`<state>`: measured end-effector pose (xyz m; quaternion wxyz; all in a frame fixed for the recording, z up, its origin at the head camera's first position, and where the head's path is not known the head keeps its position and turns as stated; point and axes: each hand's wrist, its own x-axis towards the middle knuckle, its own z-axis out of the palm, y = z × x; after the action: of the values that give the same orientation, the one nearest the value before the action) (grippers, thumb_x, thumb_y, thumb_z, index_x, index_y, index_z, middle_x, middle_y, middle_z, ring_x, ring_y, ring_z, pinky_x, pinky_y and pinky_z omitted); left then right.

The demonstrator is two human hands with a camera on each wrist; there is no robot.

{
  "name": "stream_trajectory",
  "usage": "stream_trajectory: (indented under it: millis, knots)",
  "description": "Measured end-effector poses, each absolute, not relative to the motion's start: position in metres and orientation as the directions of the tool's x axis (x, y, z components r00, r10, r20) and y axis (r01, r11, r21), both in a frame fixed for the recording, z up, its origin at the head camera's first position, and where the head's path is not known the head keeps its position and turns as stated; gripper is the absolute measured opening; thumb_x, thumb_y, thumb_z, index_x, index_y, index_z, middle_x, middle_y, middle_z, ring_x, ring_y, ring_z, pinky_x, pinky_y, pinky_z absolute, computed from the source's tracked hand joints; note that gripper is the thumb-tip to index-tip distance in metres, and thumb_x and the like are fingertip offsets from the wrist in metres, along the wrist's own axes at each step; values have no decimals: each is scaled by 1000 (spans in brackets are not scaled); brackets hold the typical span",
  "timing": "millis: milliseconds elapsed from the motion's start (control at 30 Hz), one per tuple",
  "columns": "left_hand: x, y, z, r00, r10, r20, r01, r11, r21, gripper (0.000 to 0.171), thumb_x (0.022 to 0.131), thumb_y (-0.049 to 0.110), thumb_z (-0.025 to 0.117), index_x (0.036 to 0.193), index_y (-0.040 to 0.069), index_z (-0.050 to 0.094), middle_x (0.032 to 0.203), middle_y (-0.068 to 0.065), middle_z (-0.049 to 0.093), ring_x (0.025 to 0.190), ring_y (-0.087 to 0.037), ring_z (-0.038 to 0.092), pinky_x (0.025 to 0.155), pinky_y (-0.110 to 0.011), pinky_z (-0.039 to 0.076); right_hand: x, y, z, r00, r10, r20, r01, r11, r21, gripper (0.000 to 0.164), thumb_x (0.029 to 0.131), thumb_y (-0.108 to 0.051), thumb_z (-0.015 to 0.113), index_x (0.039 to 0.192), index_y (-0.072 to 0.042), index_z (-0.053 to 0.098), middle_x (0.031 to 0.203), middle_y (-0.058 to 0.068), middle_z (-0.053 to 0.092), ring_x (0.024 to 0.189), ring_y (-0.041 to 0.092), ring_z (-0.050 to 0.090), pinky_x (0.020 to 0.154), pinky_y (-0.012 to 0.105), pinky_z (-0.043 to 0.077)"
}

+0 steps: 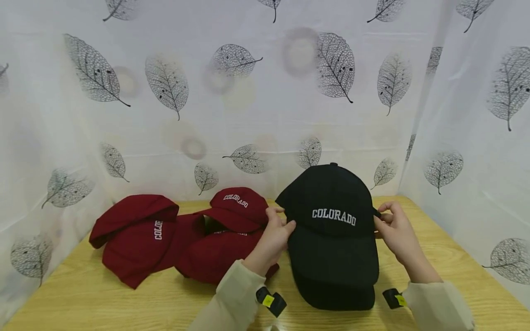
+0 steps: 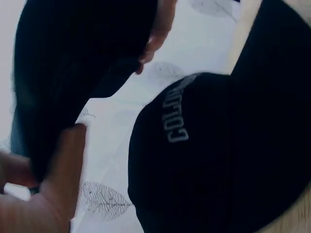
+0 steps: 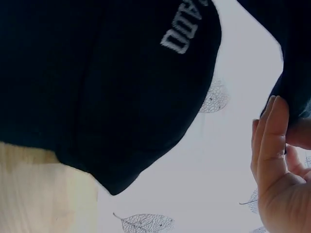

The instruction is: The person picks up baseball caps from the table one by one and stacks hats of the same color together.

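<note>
A black baseball cap (image 1: 331, 193) with white COLORADO lettering is held up between both hands. My left hand (image 1: 272, 239) pinches its left side edge, and my right hand (image 1: 399, 234) pinches the right edge near the strap. Beneath it, a second black cap (image 1: 341, 299) rests on the table, mostly hidden in the head view except for its brim. That lower cap (image 2: 189, 160) shows its lettering in the left wrist view, apart from the held cap (image 2: 73, 58). In the right wrist view, fingers and thumb of the right hand (image 3: 279, 170) grip the held cap's edge.
Several dark red COLORADO caps lie to the left: one tilted red cap (image 1: 136, 239), another red cap (image 1: 240, 207) atop a further red cap (image 1: 215, 257). The wooden table (image 1: 74, 303) is bounded by white leaf-print curtains (image 1: 265, 115) at the back and sides.
</note>
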<state>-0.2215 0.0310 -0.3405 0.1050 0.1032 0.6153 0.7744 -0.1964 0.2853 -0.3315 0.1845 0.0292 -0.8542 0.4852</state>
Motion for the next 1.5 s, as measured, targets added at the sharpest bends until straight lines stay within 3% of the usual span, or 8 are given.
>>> stream_trajectory:
  millis: [167,333,500,733,1000,1333,1500]
  knots:
    - [-225,25,-345,-907,420,-16,-1,34,999,16,93,8,43,102,9,30,80,-9,39,62,-19,48,51,-27,40,-198,290,-337,-938,120,325,-188,611,-769,12,91,-5,43,99,4,42,92,21,57,75,15,58,61,31,49]
    - [-227,24,-350,-888,450,-93,-25,154,988,38,86,17,58,110,7,29,92,-14,48,69,-22,56,61,-35,49,-199,291,-341,-959,81,272,-135,712,-689,30,94,-15,44,114,6,52,94,20,59,77,23,59,64,32,50]
    - [-228,22,-352,-901,419,-114,-40,182,982,53,81,22,65,116,4,29,102,-16,49,75,-24,59,65,-39,50,-199,290,-341,-979,16,203,-123,747,-653,41,96,-21,40,118,12,49,103,26,57,76,21,59,65,32,49]
    - [-231,21,-356,-898,417,-143,-42,242,969,51,82,24,64,116,4,31,97,-14,48,64,-22,58,63,-36,49,-199,290,-340,-992,-10,126,-95,717,-690,46,97,-26,36,119,13,47,76,10,51,69,20,52,67,34,48]
    - [-231,22,-360,-875,450,-177,-59,265,963,51,82,25,64,114,3,31,94,-16,48,59,-22,58,60,-37,50,-197,288,-339,-996,-26,80,-75,710,-700,59,95,-41,38,122,11,46,108,24,55,93,31,56,71,39,49]
    - [-231,21,-363,-829,519,-208,-29,331,943,45,83,28,62,107,7,30,63,-14,57,51,-20,57,50,-26,44,-198,291,-337,-999,-36,25,-43,734,-677,59,94,-44,39,116,10,50,94,14,58,81,22,57,67,36,50]
    - [-231,21,-365,-820,534,-205,-5,351,936,43,83,24,62,106,6,30,58,-12,55,52,-24,58,47,-26,42,-197,291,-336,-999,-36,-30,-6,729,-684,60,93,-45,40,117,9,48,91,13,56,76,20,56,65,35,50]
